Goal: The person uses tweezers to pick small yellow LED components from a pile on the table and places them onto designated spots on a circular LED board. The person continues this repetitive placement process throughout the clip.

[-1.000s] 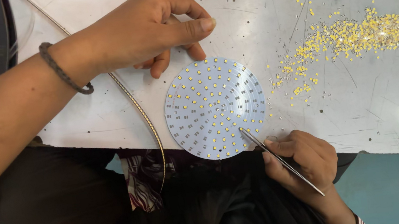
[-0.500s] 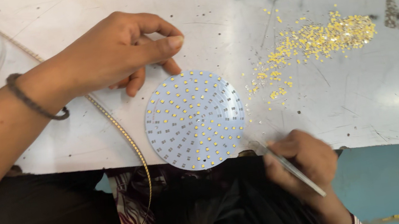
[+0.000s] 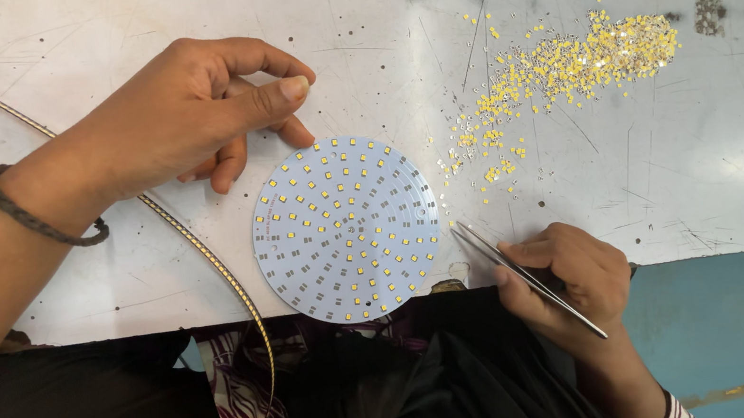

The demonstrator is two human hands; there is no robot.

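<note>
I am looking down at a round white circuit board [image 3: 346, 230], dotted all over with small yellow chips, which is lying flat on the scratched grey table [image 3: 160, 275] right at its near edge, slightly overhanging it. I am taking that board as my landmark.

Just off the board's right rim, my right hand [image 3: 565, 281] is pinching a pair of thin metal tweezers [image 3: 527, 279] between thumb and fingers, closed firmly around the shaft. The tweezer tips are pointing at the board's right edge and sitting just beside it; I cannot tell whether a chip is caught between them.

Above and to the left of the board, my left hand [image 3: 188, 118] is resting on the table with its fingers loosely curled and holding nothing; one fingertip is touching the table just beside the board's upper rim. A dark braided band [image 3: 33, 217] is circling that wrist.

Up and to the right of the board, a loose scatter of tiny yellow chips [image 3: 564, 69] is spreading across the table. To the board's left, a thin braided cable [image 3: 206, 259] is running diagonally over the table edge.
</note>
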